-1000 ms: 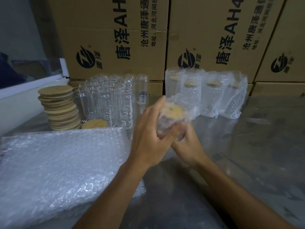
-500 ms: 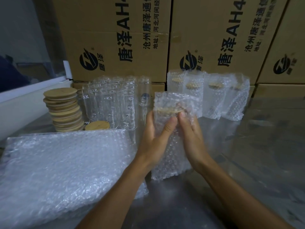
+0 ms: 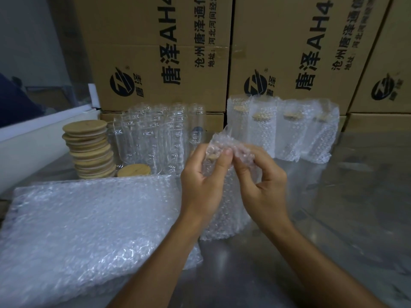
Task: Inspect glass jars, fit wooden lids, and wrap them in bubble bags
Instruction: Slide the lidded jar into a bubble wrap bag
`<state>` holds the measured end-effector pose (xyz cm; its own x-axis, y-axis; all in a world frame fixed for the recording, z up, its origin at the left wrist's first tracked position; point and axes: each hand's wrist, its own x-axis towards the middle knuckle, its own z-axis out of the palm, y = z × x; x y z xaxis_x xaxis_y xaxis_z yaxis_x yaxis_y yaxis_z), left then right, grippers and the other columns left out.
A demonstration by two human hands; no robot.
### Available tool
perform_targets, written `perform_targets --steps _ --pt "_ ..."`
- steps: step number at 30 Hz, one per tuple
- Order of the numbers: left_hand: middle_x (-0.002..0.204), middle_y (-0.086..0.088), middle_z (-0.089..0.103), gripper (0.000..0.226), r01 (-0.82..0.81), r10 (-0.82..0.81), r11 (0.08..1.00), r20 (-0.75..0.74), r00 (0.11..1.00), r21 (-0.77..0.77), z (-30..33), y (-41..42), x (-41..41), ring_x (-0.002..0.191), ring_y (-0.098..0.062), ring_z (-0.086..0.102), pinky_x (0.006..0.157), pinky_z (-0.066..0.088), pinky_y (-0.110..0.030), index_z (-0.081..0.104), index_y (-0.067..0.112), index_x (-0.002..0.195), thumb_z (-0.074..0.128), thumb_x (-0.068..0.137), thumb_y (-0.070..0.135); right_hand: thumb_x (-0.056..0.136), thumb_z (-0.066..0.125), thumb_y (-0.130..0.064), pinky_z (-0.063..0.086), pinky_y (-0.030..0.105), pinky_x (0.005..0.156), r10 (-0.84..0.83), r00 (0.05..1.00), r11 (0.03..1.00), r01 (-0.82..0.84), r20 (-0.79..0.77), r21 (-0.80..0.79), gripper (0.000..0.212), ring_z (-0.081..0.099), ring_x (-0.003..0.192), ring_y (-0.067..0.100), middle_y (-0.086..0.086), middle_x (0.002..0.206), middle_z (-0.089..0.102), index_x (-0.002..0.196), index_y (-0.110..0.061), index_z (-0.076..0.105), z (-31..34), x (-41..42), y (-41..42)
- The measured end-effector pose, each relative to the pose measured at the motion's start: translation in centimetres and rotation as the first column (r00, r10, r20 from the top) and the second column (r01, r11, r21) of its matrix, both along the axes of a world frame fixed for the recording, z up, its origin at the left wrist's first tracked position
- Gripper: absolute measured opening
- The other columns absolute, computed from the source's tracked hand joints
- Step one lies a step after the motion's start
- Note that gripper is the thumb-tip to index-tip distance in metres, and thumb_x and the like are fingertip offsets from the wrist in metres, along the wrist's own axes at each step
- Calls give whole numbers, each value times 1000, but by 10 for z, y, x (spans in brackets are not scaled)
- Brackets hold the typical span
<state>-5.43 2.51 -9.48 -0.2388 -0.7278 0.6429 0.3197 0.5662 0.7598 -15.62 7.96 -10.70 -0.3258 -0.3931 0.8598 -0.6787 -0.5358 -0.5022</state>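
Reflective grey metal tabletop (image 3: 333,218), both forearms coming in from the bottom edge. Near left: flat stack of clear bubble-wrap bags (image 3: 89,230) lying on the table, its right edge running under the left forearm.

Centre: glass jar inside a clear bubble bag (image 3: 224,210), upright, base on the table, just beside the bag stack's right edge. Left hand (image 3: 204,185) grips the bag's upper part, thumb pressed over the round wooden lid (image 3: 214,155) showing through the plastic. Right hand (image 3: 264,187) pinches the loose top of the bag between thumb and fingertips, other fingers curled. Hands cover most of the jar's upper half; jar glass itself hard to make out through the bubbles.

Behind, left: leaning stack of round wooden lids (image 3: 89,152), with one single wooden lid (image 3: 134,171) flat beside its base. Next to them a tight cluster of empty clear glass jars (image 3: 155,138), upright. Behind, right: row of four already wrapped jars in bubble bags (image 3: 287,130), lids visible inside, standing close together, just behind the hands.

Back: wall of brown printed cardboard boxes (image 3: 160,54) directly behind the jars. White ledge (image 3: 29,143) borders the table on the left.

Open table: the whole right side and the near centre strip between the forearms.
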Motion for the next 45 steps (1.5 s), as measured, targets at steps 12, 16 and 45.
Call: perform_targets --steps 12,16,45 --pt "95 5 74 44 -60 97 951 -110 989 304 1 -10 3 88 -13 70 79 59 -33 64 11 122 58 91 40 84 71 -57 46 29 105 319 941 786 -329 113 523 70 57 126 -2 -21 136 59 145 -38 42 -8 -7 -1" --pt "67 11 63 17 -122 158 952 -111 981 279 4 -11 6 63 -8 57 58 49 -21 70 21 100 55 98 30 72 91 -44 40 17 105 382 917 594 -342 119 729 103 48 130 -11 -28 143 50 153 -41 28 -11 -21 0" --pt "128 10 53 69 -32 29 999 572 820 -6 -36 11 -14 120 -13 53 101 44 -31 32 36 141 73 86 30 74 85 -8 57 38 93 -145 848 880 -126 510 459 63 70 106 19 5 116 70 128 -13 54 -52 -79 -36"
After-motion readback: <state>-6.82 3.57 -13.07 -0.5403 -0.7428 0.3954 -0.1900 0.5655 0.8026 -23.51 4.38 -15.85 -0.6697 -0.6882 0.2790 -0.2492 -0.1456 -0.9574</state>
